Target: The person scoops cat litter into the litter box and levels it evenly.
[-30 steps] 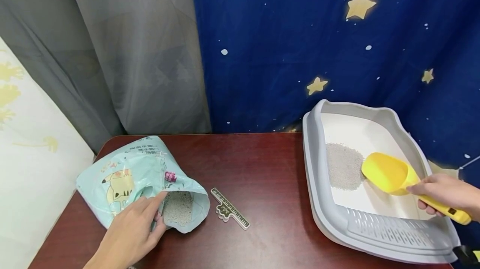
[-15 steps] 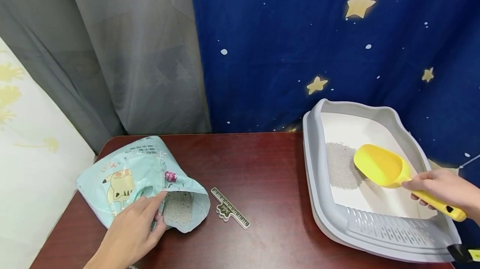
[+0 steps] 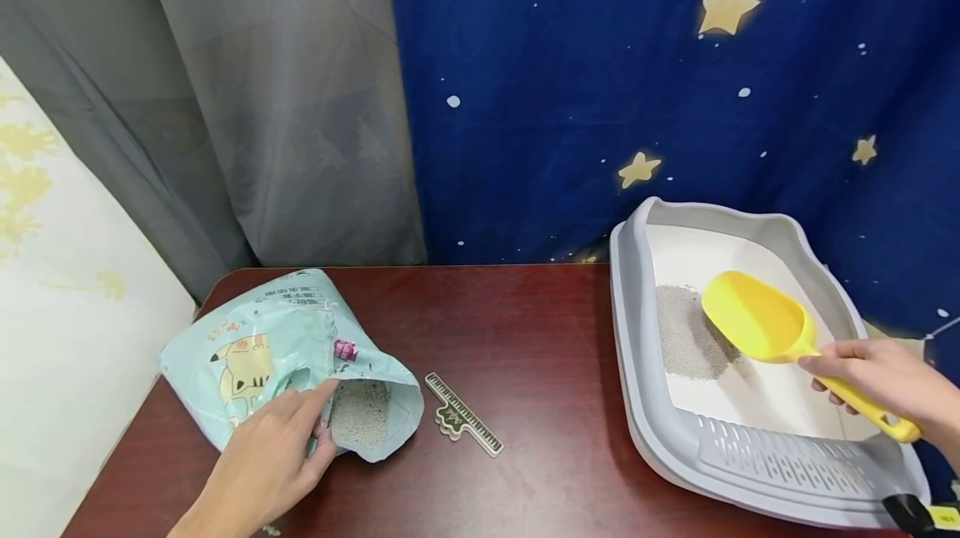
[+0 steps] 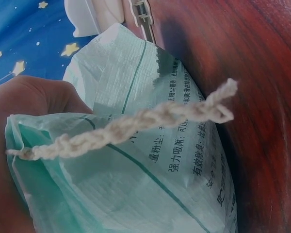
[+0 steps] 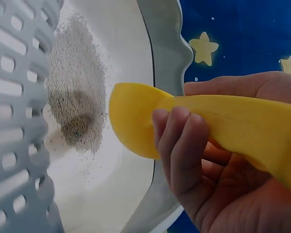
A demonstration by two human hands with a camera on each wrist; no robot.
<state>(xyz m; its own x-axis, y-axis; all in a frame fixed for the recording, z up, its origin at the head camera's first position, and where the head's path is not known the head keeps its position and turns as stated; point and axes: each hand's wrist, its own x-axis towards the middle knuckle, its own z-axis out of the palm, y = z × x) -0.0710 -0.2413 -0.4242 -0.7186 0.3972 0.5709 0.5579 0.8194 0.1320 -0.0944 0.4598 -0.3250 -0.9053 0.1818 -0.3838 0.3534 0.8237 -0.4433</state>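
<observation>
My right hand point(image 3: 877, 371) grips the handle of a yellow scoop point(image 3: 757, 317), whose bowl shows bare yellow inside and hangs over the litter box point(image 3: 637, 388). Below it, a patch of grey cat litter point(image 5: 77, 82) is spread on the box's white floor. On the left, my left hand point(image 3: 273, 446) pinches the mouth edge of a light blue litter bag point(image 3: 300, 329) lying on its side, thumb and forefinger at the opening. Grey granules point(image 3: 360, 413) show inside that mouth. A braided cord point(image 4: 136, 126) crosses in front of the bag in the left wrist view.
A small dark clip with a piano-key pattern point(image 3: 461, 413) lies on the red-brown table point(image 3: 525, 338) between bag and box. A slotted grey step point(image 5: 19, 97) forms the box's near side. Curtains point(image 3: 525, 104) hang behind the table.
The scoop in my right hand has moved left and a little away from me, up over the litter patch. My left hand keeps its hold on the bag.
</observation>
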